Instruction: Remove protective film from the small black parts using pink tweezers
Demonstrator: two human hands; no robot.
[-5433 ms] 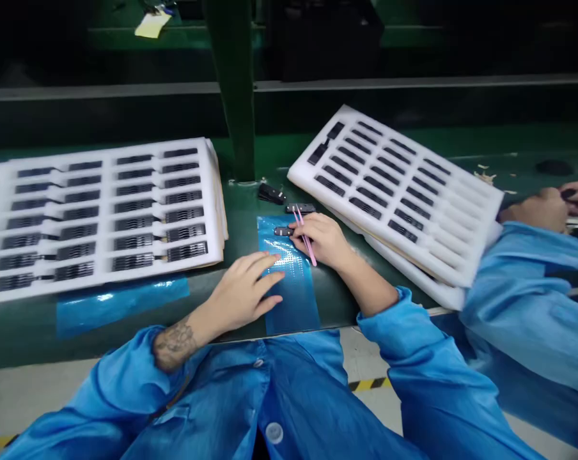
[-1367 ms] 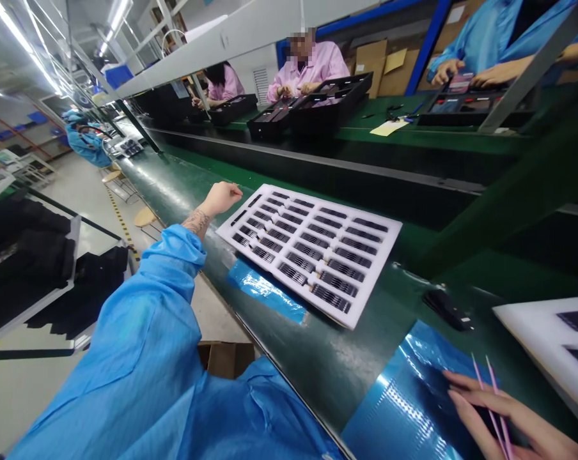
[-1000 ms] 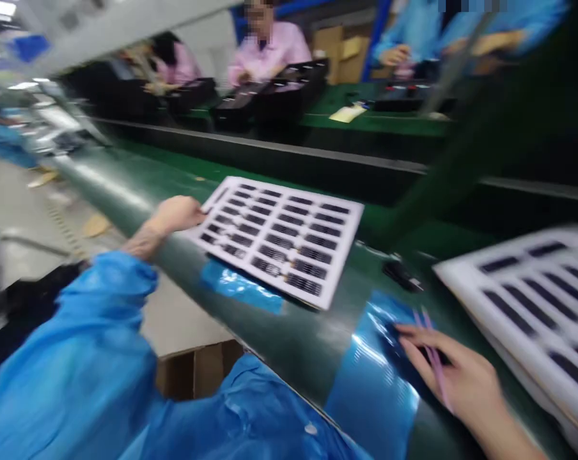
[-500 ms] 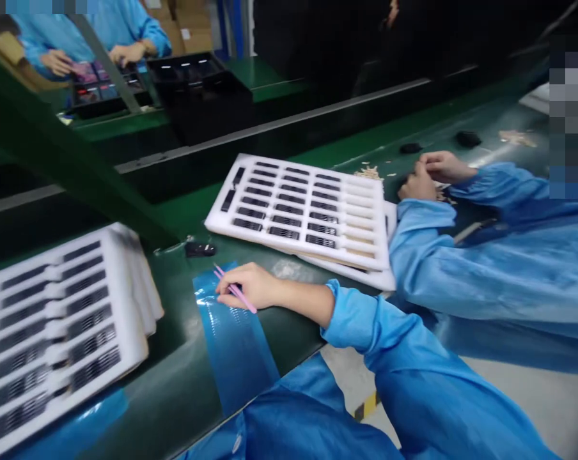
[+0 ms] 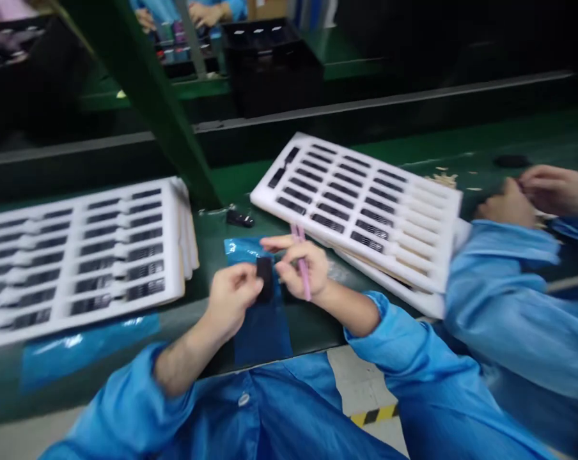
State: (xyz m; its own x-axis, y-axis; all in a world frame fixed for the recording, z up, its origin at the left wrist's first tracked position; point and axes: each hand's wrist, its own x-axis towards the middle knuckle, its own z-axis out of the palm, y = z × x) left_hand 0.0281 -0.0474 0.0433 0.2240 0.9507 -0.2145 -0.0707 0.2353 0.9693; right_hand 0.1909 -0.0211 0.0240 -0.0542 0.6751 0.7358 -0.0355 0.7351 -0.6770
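Observation:
My left hand (image 5: 232, 295) and my right hand (image 5: 298, 268) meet over a blue film strip (image 5: 259, 319) on the green bench. Between their fingertips they hold a small black part (image 5: 265, 277). Pink tweezers (image 5: 301, 265) are tucked in my right hand as well. A white foam tray (image 5: 85, 252) full of black parts lies to the left, close to my left hand. Another white foam tray (image 5: 360, 204), partly filled, sits tilted on a stack to the right.
A loose black part (image 5: 240, 220) lies by the green post (image 5: 149, 96). A co-worker's blue sleeve (image 5: 504, 281) and hands (image 5: 533, 195) are at the right. A second blue film (image 5: 85, 345) is under the left tray. Black trays (image 5: 270, 57) stand across the belt.
My head turned back from the left to the bench. My left hand came back from the far tray and now joins my right hand on a small black part.

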